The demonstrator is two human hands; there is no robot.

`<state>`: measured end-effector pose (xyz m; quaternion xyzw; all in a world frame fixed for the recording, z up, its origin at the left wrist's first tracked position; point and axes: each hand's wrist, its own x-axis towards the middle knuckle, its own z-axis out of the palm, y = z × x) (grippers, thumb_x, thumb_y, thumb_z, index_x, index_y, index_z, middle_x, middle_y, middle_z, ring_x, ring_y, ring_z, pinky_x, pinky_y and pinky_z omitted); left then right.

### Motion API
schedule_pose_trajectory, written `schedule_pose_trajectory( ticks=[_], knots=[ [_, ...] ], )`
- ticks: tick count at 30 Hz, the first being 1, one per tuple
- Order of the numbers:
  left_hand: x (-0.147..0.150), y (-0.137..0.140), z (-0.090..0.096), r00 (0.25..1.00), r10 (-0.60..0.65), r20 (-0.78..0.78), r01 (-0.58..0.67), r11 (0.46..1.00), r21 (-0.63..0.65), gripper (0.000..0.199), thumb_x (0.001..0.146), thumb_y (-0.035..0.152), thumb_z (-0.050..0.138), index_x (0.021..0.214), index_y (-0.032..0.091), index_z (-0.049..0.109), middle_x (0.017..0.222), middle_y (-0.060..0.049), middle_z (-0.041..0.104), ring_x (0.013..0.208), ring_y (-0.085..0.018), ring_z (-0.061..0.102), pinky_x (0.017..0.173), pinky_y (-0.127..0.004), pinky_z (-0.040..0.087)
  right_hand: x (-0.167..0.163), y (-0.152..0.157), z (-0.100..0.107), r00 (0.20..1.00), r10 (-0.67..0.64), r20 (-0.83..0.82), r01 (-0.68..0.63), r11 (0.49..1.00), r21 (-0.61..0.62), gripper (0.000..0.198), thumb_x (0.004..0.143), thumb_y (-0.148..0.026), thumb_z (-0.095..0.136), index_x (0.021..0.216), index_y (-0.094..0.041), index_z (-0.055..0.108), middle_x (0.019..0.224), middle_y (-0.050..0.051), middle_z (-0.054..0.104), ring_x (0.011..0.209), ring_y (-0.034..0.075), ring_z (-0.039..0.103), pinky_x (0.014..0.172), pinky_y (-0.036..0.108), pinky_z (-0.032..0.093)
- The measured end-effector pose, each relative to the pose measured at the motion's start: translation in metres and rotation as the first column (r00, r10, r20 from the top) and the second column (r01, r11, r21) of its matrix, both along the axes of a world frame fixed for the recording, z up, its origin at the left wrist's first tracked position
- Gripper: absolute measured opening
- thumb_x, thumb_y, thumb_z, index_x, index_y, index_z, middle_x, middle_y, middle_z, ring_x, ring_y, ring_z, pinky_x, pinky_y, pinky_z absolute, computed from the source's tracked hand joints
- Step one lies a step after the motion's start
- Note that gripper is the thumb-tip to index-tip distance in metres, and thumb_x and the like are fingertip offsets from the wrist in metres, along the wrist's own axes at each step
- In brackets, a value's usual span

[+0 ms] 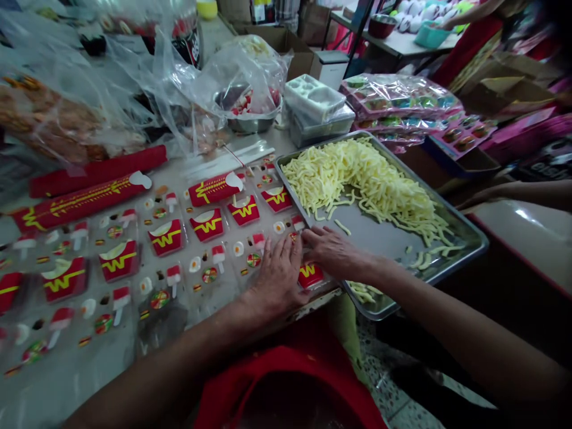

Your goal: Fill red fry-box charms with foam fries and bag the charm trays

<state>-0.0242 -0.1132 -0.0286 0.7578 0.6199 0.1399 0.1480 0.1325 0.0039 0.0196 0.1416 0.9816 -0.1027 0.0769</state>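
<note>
My left hand lies palm down over a clear plastic tray at the table's front edge, fingers stretched out. Close beside it, my right hand reaches in with bent fingers at the same tray; what its fingertips pinch, if anything, is hidden. Just below the fingers shows a red carton with a yellow zigzag mark. Similar cartons, such as the red carton, sit in rows of clear trays, with small ice-pop, fried-egg and round colourful pieces. My right forearm crosses a metal tray heaped with pale yellow fry-like strips.
Stacks of flat red cartons lie behind the rows. Further back are clear plastic bags, a metal bowl and white plastic containers. Wrapped pink packs stand behind the metal tray. Another person's arm reaches into a teal basin.
</note>
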Motion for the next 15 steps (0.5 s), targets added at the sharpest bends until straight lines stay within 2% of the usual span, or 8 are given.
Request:
schedule_pose_trajectory(
  ticks=[2,4,6,8,10,12,13,15],
  knots=[
    [-0.001,0.0,-0.003,1.0,-0.014,-0.013,0.014,1.0,0.0,0.119,0.067,0.055,0.081,0.16,0.008,0.025,0.161,-0.029,0.033,0.151,-0.044,0.031,0.125,-0.064,0.011,0.002,-0.004,-0.002,0.999,0.046,0.009,-0.046,0.999,0.024,0.014,0.092,-0.023,0.066,0.096,-0.027,0.079,0.115,0.011,0.064,0.108,0.027,0.051,0.091,0.04,0.036],
    [-0.004,0.0,-0.003,1.0,-0.028,0.009,0.028,1.0,0.012,0.123,0.063,0.057,0.085,0.16,0.007,0.026,0.161,-0.028,0.035,0.15,-0.044,0.033,0.125,-0.063,0.019,0.007,-0.004,-0.002,0.999,0.048,-0.019,-0.048,0.999,-0.005,0.015,0.091,-0.02,0.066,0.099,-0.026,0.078,0.115,0.01,0.067,0.106,0.026,0.054,0.092,0.04,0.036],
    [-0.014,0.005,0.003,0.996,-0.046,0.078,0.044,0.999,0.026,0.128,0.058,0.065,0.087,0.159,0.01,0.03,0.158,-0.027,0.04,0.147,-0.042,0.039,0.122,-0.059,0.029,0.009,0.004,-0.002,0.994,-0.006,-0.105,-0.002,0.997,-0.081,0.017,0.091,-0.018,0.066,0.1,-0.027,0.077,0.111,0.008,0.07,0.103,0.024,0.059,0.091,0.038,0.038],
    [-0.037,0.017,0.015,0.987,-0.033,0.156,0.027,0.999,0.043,0.118,0.06,0.071,0.084,0.154,0.016,0.04,0.15,-0.022,0.052,0.138,-0.038,0.051,0.116,-0.053,0.041,0.0,0.021,0.0,0.966,-0.141,-0.217,0.1,0.977,-0.189,0.016,0.092,-0.02,0.065,0.098,-0.026,0.078,0.102,0.006,0.072,0.093,0.021,0.063,0.083,0.033,0.04],
    [-0.076,0.039,0.032,0.982,0.072,0.177,-0.088,0.993,0.084,0.089,0.072,0.067,0.079,0.145,0.021,0.053,0.138,-0.016,0.063,0.126,-0.032,0.06,0.108,-0.047,0.047,-0.025,0.042,0.002,0.893,-0.333,-0.302,0.243,0.923,-0.3,0.014,0.093,-0.027,0.064,0.091,-0.024,0.078,0.087,0.003,0.073,0.077,0.018,0.064,0.071,0.03,0.041],
    [-0.128,0.067,0.046,0.963,0.249,0.107,-0.264,0.95,0.164,0.067,0.082,0.058,0.075,0.137,0.021,0.06,0.133,-0.015,0.066,0.125,-0.031,0.059,0.108,-0.046,0.046,-0.069,0.062,0.003,0.804,-0.48,-0.351,0.348,0.858,-0.377,0.02,0.093,-0.035,0.064,0.086,-0.023,0.078,0.076,0.001,0.072,0.066,0.016,0.061,0.063,0.028,0.038],
    [-0.155,0.083,0.05,0.951,0.306,0.051,-0.31,0.931,0.191,0.067,0.083,0.055,0.075,0.137,0.019,0.059,0.134,-0.016,0.065,0.126,-0.032,0.057,0.109,-0.048,0.043,-0.096,0.071,0.002,0.767,-0.519,-0.378,0.377,0.841,-0.388,0.024,0.094,-0.038,0.062,0.085,-0.023,0.078,0.074,0.001,0.072,0.065,0.016,0.06,0.061,0.028,0.037],
    [-0.201,0.112,0.05,0.937,0.339,-0.082,-0.321,0.931,0.173,0.086,0.071,0.057,0.083,0.14,0.015,0.056,0.139,-0.019,0.059,0.129,-0.036,0.053,0.11,-0.05,0.041,-0.152,0.086,-0.002,0.726,-0.529,-0.439,0.407,0.846,-0.345,0.028,0.096,-0.037,0.057,0.088,-0.021,0.079,0.08,0.004,0.075,0.071,0.017,0.062,0.064,0.028,0.037]
  ],
)
